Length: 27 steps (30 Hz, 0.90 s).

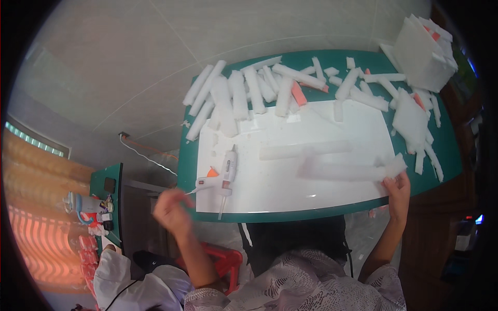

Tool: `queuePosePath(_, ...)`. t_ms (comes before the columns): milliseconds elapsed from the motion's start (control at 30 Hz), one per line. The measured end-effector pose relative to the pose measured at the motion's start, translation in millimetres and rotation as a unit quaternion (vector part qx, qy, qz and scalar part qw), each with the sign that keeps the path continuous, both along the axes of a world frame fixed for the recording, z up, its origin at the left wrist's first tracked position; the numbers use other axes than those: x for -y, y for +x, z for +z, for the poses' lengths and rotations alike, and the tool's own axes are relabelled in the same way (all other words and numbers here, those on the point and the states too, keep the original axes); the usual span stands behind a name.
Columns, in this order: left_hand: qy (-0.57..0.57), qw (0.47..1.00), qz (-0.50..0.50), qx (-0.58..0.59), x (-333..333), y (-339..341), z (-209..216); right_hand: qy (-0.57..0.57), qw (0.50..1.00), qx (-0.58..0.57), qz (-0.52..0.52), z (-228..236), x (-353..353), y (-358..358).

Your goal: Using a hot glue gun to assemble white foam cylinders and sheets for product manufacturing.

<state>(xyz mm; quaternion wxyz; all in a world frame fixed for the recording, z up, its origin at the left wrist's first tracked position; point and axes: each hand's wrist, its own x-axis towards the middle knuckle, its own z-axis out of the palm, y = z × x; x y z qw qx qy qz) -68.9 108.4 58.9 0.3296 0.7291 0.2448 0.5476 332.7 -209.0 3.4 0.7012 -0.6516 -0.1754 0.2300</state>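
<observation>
Foam strip (345,171): white, blurred toward its left end, at the white board (280,194) — cannot tell whether it touches.
Right hand (398,189): thumb and fingers pinched narrow on the strip's right end.
Left hand (174,211): blurred, fingers partly bent, near the board's left corner — cannot tell how wide, or whether it holds anything.
2nd strip (290,151): flat on the board, just beyond the held one.
Glue gun (228,168): white, lying on the board's left part.
Foam pieces (223,103): strewn along the green table's (451,150) far side.
Writing: glue gun marks too small to read.
</observation>
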Motion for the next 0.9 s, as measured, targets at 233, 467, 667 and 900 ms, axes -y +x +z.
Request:
queuePosePath(233,0.025,0.942,-0.087,-0.323,-20,103,20,-0.033,0.996,-0.008,0.078,18,-5,-15)
queuePosePath(467,0.135,0.889,-0.205,-0.386,-32,155,-1,-0.080,0.993,0.042,0.082,-7,-13,-23)
queuePosePath(667,0.157,0.813,-0.365,-0.426,-26,240,3,-0.016,0.992,0.009,0.124,-2,-30,-35)
queuePosePath(900,0.214,0.727,-0.354,-0.548,14,261,6,-0.007,0.991,0.068,0.113,-22,-33,-34)
